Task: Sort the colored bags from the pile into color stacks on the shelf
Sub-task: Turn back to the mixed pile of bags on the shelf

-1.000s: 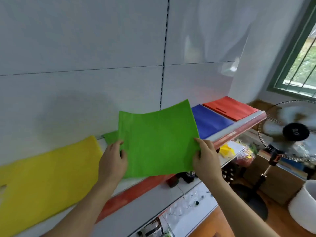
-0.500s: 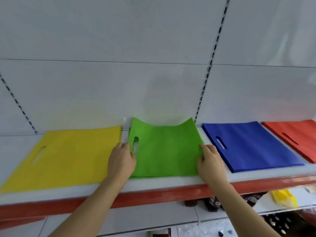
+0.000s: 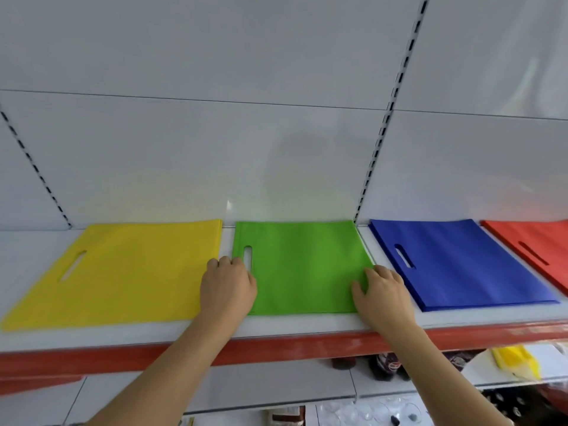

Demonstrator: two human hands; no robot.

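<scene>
green bag [image 3: 302,265], held up in the air a second ago, now lies flat on the shelf [image 3: 276,329] between yellow and blue stacks, left hand [image 3: 228,284] seemingly curled at its edge, right hand [image 3: 382,290] pressing flat, so placed.

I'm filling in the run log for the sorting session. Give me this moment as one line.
green bag flat on shelf | left hand, right hand on its side edges | between yellow, blue

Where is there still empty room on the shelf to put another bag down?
Bare white shelf shows left of the flat yellow fabric bag. A thin front strip runs before the red edge. Between the yellow, green, blue and red bags only slim gaps remain, and both hands crowd the green one.
</scene>
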